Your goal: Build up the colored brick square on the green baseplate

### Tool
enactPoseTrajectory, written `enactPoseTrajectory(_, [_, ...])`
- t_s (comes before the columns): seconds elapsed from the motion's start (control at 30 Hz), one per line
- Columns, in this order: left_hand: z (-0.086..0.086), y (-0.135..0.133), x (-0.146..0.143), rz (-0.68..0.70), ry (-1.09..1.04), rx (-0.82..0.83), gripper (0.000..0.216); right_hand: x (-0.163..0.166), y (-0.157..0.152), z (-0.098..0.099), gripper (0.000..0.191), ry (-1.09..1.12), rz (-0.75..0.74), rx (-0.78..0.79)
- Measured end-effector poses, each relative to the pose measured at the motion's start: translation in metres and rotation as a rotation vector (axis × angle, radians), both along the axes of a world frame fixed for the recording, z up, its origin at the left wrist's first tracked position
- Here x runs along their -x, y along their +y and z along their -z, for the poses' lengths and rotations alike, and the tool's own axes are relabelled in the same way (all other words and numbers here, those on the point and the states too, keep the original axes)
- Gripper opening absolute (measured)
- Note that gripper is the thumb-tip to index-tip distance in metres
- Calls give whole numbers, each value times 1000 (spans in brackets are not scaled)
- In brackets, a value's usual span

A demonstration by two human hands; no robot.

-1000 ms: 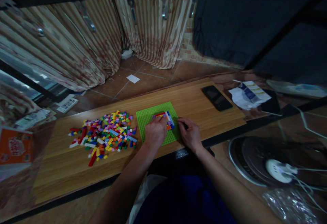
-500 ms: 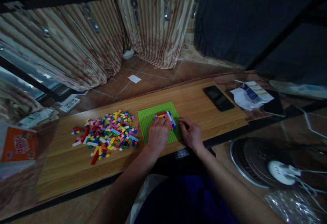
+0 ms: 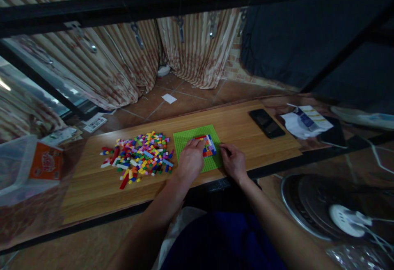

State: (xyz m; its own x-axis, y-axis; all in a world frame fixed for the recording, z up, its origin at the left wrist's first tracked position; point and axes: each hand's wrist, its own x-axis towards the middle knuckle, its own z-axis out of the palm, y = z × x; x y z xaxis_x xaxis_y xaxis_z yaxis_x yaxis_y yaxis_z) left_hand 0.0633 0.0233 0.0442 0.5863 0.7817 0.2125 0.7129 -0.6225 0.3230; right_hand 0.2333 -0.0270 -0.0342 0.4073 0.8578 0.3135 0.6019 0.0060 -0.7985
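A green studded baseplate (image 3: 181, 138) lies on the wooden board, with a small multicoloured build of toy bricks (image 3: 211, 146) on its right half. My left hand (image 3: 191, 157) reaches over the plate from the near side. Its fingers are curled down at the left part of the build and cover it; whatever they pinch is hidden. At the plate's right edge, my right hand (image 3: 234, 161) is closed, thumb and fingertips together on that edge. A loose heap of small bricks (image 3: 144, 155) in many colours is spread left of the plate.
The wooden board (image 3: 92, 196) also bears a black phone (image 3: 266, 123) at the right. Beyond it are crumpled white packaging (image 3: 303, 122) and a dark flat object. A clear bin with an orange label (image 3: 46, 161) stands at the far left. A white power strip (image 3: 346, 220) sits lower right.
The view has tilted up and turned slightly left, so more of the clear bin and the dark bar shows. Both hands stay at the plate; the left fingers have shifted slightly left off the build.
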Motion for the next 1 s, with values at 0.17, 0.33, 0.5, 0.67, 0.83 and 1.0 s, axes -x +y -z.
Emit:
enactPoseTrajectory(0.17, [-4, -8, 60, -184, -268, 15, 28, 0, -1, 1, 29, -13, 13, -12])
enactPoseTrajectory(0.33, [23, -32, 126, -410, -365, 62, 22, -1, -2, 3, 29, -28, 7, -21])
enactPoseTrajectory(0.5, [47, -52, 151, -484, -328, 80, 18, -2, -3, 4, 29, -50, 7, -21])
enactPoseTrajectory(0.67, [49, -56, 140, -477, -274, 104, 18, -2, -4, 5, 29, -66, 1, -31])
enactPoseTrajectory(0.83, [46, -49, 127, -489, -192, 80, 18, -2, -4, 4, 28, -100, 13, -21])
enactPoseTrajectory(1.0, [45, -42, 118, -485, -71, 9, 19, -2, -4, 3, 29, -97, 2, -17])
